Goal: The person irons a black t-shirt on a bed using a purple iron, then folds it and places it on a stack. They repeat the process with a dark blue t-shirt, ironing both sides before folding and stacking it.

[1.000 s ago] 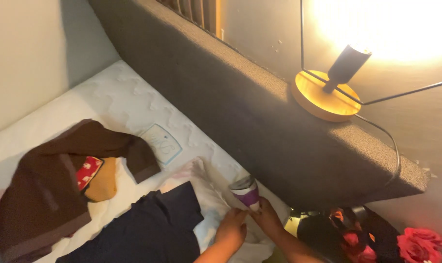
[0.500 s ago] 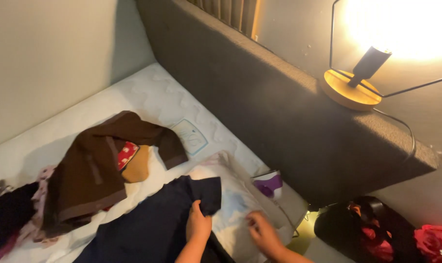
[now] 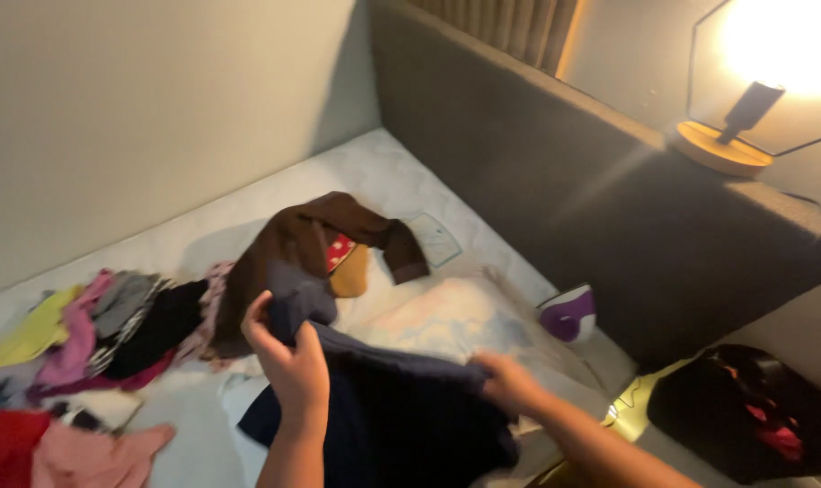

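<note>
Left hand [image 3: 288, 361] and right hand [image 3: 510, 384] both clamped on dark navy garment [image 3: 401, 416], on mattress [image 3: 383, 176], beside brown garment [image 3: 288, 253]

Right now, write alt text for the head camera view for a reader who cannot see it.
Two bare hands, left hand and right hand, grip a dark navy garment over a white mattress. A brown garment lies beyond it, a heap of mixed clothes at left. A lit lamp stands on the grey headboard.

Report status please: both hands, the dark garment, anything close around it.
Left hand and right hand both gripping navy garment on mattress. Brown garment touches its upper edge; purple-white object apart at right.
</note>
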